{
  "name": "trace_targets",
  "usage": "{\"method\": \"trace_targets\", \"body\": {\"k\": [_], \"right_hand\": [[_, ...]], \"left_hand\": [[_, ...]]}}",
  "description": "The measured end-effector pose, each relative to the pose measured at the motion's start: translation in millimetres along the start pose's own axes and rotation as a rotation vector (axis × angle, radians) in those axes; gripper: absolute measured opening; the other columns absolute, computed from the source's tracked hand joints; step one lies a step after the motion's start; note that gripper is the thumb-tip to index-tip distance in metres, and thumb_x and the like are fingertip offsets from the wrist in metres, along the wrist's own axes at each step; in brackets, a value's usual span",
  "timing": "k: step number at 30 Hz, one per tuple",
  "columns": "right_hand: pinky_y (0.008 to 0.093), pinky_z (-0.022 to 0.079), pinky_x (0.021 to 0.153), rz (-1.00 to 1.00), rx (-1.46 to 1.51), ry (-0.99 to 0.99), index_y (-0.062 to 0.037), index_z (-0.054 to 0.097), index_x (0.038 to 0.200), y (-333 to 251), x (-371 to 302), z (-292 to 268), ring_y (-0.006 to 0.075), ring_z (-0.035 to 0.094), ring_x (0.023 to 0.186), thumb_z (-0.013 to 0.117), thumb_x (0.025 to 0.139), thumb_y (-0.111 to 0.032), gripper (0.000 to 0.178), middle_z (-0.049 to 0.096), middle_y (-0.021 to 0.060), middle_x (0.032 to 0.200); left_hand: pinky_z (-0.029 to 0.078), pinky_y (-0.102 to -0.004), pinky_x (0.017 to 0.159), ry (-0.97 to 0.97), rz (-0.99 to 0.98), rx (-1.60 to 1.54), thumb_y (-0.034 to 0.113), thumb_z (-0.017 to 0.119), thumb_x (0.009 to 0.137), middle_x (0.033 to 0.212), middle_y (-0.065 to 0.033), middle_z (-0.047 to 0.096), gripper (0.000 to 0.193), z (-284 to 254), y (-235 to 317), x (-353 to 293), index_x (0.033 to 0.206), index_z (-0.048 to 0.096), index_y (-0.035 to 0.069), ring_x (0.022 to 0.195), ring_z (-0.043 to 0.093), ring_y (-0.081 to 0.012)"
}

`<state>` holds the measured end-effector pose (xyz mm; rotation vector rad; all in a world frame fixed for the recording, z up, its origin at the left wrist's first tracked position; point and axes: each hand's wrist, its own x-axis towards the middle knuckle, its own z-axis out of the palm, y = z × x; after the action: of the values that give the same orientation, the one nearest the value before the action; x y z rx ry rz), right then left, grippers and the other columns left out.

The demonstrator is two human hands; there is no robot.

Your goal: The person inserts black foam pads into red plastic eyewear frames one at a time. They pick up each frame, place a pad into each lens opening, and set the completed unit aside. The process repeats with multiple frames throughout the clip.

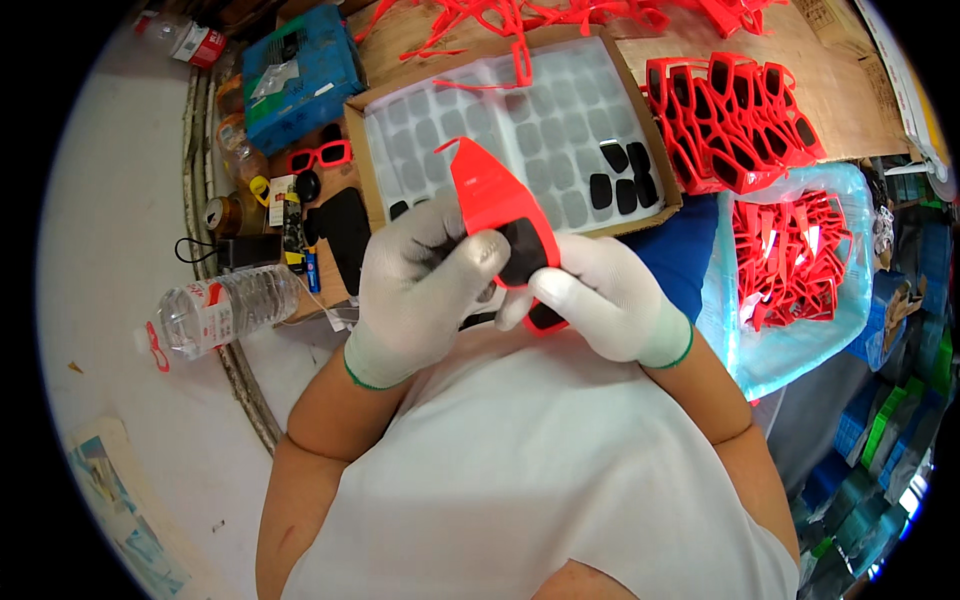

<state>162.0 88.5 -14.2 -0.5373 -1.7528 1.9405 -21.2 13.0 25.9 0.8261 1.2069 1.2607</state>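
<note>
A pair of red sunglasses (pixel 492 190) with dark lenses is held in front of my chest, tilted, one temple pointing up and away. My left hand (pixel 408 295), in a white glove, grips it from the left, its thumb against the upper dark lens. From the right, my gloved right hand (pixel 615 300) closes on the frame, its thumb at the lower edge of that lens. The other lens is partly hidden below the fingers. Just beyond my hands lies a cardboard box (pixel 657 140) lined with a pale pocketed tray; several loose dark lenses (pixel 626 195) sit at its right.
Sunglasses are stacked in a red pile (pixel 735 125) at the far right. Below it stands a blue-lined bin (pixel 845 315) full of red frame parts. More red frames (pixel 480 15) lie behind the box. At left are a blue box (pixel 300 85), a black phone (pixel 343 238) and a plastic bottle (pixel 225 312).
</note>
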Motion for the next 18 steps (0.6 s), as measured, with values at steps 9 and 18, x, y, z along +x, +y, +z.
{"method": "trace_targets", "body": {"k": [9,18], "right_hand": [[0.0290,0.050,0.064,0.095,-0.089,-0.023,-0.0021,0.061,0.091,-21,3,3,0.0129,0.058,0.058,0.049,0.099,-0.013,0.018,0.060,0.0027,0.064],[0.0305,0.049,0.060,0.208,-0.178,0.215,0.0009,0.064,0.090,-21,3,11,0.0140,0.060,0.059,0.058,0.096,-0.015,0.018,0.062,0.0061,0.064]], "left_hand": [[0.044,-0.0222,0.063,-0.071,0.062,-0.038,0.008,0.059,0.096,0.089,-0.0027,0.065,0.021,-5,3,-4,0.112,0.067,-0.003,0.073,0.054,-0.0053],[0.052,-0.0276,0.077,0.026,0.024,0.058,0.005,0.060,0.095,0.094,-0.0065,0.066,0.017,-3,-10,10,0.110,0.061,-0.003,0.087,0.063,-0.0103]]}}
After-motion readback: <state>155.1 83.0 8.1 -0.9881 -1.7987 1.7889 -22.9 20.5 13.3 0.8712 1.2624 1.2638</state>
